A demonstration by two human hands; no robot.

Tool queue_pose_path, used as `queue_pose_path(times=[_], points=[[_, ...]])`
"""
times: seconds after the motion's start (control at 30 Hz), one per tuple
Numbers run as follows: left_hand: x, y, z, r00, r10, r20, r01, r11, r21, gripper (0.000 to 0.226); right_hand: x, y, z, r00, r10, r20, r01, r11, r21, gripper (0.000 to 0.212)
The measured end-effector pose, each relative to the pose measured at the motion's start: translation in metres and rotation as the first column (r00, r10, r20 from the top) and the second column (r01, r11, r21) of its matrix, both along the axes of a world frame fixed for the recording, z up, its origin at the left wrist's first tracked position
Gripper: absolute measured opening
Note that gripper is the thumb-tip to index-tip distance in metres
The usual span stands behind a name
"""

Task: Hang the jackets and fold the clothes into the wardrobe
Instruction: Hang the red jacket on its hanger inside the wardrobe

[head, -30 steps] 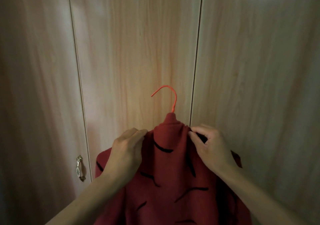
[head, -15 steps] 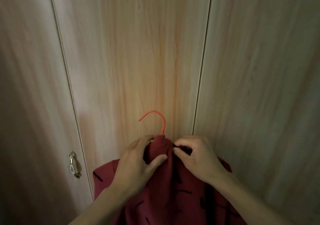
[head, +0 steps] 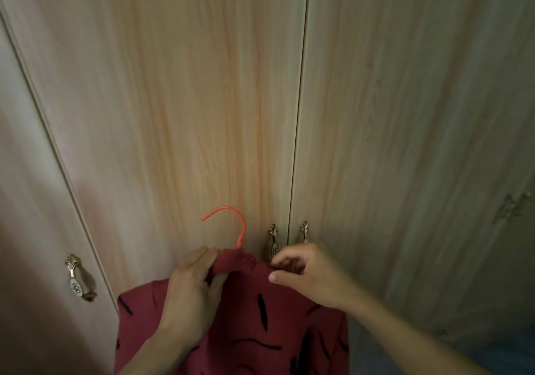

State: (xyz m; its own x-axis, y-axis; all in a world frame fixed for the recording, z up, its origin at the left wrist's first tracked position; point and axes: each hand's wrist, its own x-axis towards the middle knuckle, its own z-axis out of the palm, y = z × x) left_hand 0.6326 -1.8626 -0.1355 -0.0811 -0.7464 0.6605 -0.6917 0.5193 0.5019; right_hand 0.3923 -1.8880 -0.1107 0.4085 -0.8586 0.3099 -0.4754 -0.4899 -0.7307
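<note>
Compared with half a second back, right grip (head: 309, 276) sits further right, off the collar's middle, and two door handles (head: 273, 241) show just above it now.

Left grip (head: 191, 290) is curled round the bunched collar of the jacket (head: 260, 331), thumb tucked under the cloth. Right grip has its fingers curled at the jacket's shoulder edge, thumb sticking out. I honestly can't tell if it's pinching cloth or heading for a handle.

What I'd worry about:
- The wardrobe doors (head: 202, 114) are shut, so one grip probably has to let go to pull one open. That leaves the whole jacket on the left one.
- If the left only has cloth and not the hanger (head: 240, 224) neck under it, the jacket could slide off a shoulder.
- The hook stands close to the door, so a swinging door might knock it.

Position-wise, the collar is inside the left grip. The hook pokes up just above its fingertips, between the two grips. The jacket body hangs down below both, in front of the doors.
</note>
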Motion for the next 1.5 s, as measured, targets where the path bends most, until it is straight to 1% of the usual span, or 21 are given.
queue_pose_path(times=[0.07,0.1,0.13,0.23,0.3,0.33,0.4,0.47,0.53,0.63,0.73,0.8,0.87,1.0,1.13,1.2,1.27,1.37,1.43,1.5], points=[[-0.001,0.003,-0.006,1.000,0.005,0.014,-0.005,1.000,0.024,0.011,-0.006,-0.009,-0.009,0.992,-0.075,0.096,0.071,0.996,0.053,0.016],[-0.001,0.003,-0.009,1.000,0.008,0.021,-0.009,0.999,0.038,0.011,-0.009,-0.016,-0.013,0.984,-0.127,0.126,0.122,0.991,0.047,0.019],[-0.001,0.003,-0.011,1.000,0.010,0.022,-0.011,0.999,0.047,0.010,-0.013,-0.023,-0.017,0.976,-0.188,0.114,0.187,0.982,0.021,0.024],[-0.002,0.004,-0.014,1.000,0.017,0.015,-0.018,0.998,0.056,0.011,-0.022,-0.046,-0.025,0.941,-0.323,-0.100,0.324,0.946,-0.013,0.048],[-0.004,0.005,-0.012,1.000,0.009,0.010,-0.010,0.999,0.051,0.012,-0.023,-0.060,-0.025,0.922,-0.351,-0.166,0.357,0.934,0.013,0.060],[-0.005,0.005,-0.012,1.000,0.005,0.010,-0.005,0.999,0.045,0.013,-0.023,-0.067,-0.024,0.925,-0.351,-0.147,0.360,0.932,0.042,0.061],[-0.005,0.006,-0.010,1.000,0.004,0.001,-0.004,0.999,0.042,0.013,-0.019,-0.079,-0.020,0.928,-0.364,-0.081,0.371,0.922,0.109,0.056],[-0.004,0.008,-0.009,1.000,0.000,-0.001,0.000,1.000,0.021,0.011,-0.014,-0.086,-0.018,0.906,-0.416,-0.072,0.422,0.900,0.108,0.052],[-0.004,0.011,-0.007,1.000,-0.007,-0.007,0.007,1.000,0.013,0.012,-0.009,-0.089,-0.020,0.888,-0.451,-0.088,0.458,0.882,0.110,0.056],[-0.005,0.016,-0.005,1.000,0.005,-0.011,-0.005,1.000,0.011,0.013,-0.004,-0.087,-0.027,0.866,-0.485,-0.124,0.495,0.865,0.077,0.062],[-0.006,0.021,-0.003,1.000,0.007,0.001,-0.007,1.000,0.012,0.014,-0.004,-0.083,-0.033,0.867,-0.487,-0.103,0.493,0.870,0.034,0.061],[-0.005,0.026,-0.001,1.000,0.003,0.019,-0.003,1.000,0.007,0.013,-0.006,-0.078,-0.040,0.871,-0.488,-0.057,0.489,0.872,0.001,0.060],[-0.003,0.031,-0.002,1.000,0.006,0.028,-0.006,1.000,0.004,0.008,-0.005,-0.071,-0.047,0.862,-0.507,-0.001,0.506,0.862,-0.032,0.061],[0.000,0.040,0.001,0.998,0.009,0.059,-0.008,1.000,-0.005,0.011,-0.005,-0.056,-0.052,0.784,-0.613,0.096,0.618,0.785,-0.039,0.067],[-0.002,0.044,0.002,0.993,-0.039,0.111,0.042,0.999,-0.027,0.002,-0.018,-0.030,-0.052,0.685,-0.697,0.211,0.711,0.703,0.011,0.086],[-0.008,0.044,0.000,0.989,-0.065,0.133,0.068,0.998,-0.013,0.004,-0.028,-0.011,-0.055,0.667,-0.710,0.225,0.730,0.684,-0.005,0.091],[-0.019,0.045,-0.002,0.981,-0.107,0.161,0.109,0.994,-0.005,0.004,-0.040,0.010,-0.058,0.664,-0.716,0.217,0.738,0.674,-0.037,0.089],[-0.042,0.043,-0.003,0.957,-0.210,0.199,0.221,0.975,-0.036,0.005,-0.066,0.046,-0.062,0.645,-0.741,0.187,0.758,0.651,-0.041,0.089],[-0.062,0.040,0.000,0.932,-0.283,0.226,0.302,0.952,-0.052,0.011,-0.085,0.073,-0.061,0.643,-0.743,0.189,0.763,0.644,-0.065,0.087],[-0.085,0.040,0.001,0.906,-0.348,0.242,0.376,0.924,-0.076,0.016,-0.103,0.099,-0.060,0.641,-0.751,0.160,0.768,0.629,-0.122,0.080]])
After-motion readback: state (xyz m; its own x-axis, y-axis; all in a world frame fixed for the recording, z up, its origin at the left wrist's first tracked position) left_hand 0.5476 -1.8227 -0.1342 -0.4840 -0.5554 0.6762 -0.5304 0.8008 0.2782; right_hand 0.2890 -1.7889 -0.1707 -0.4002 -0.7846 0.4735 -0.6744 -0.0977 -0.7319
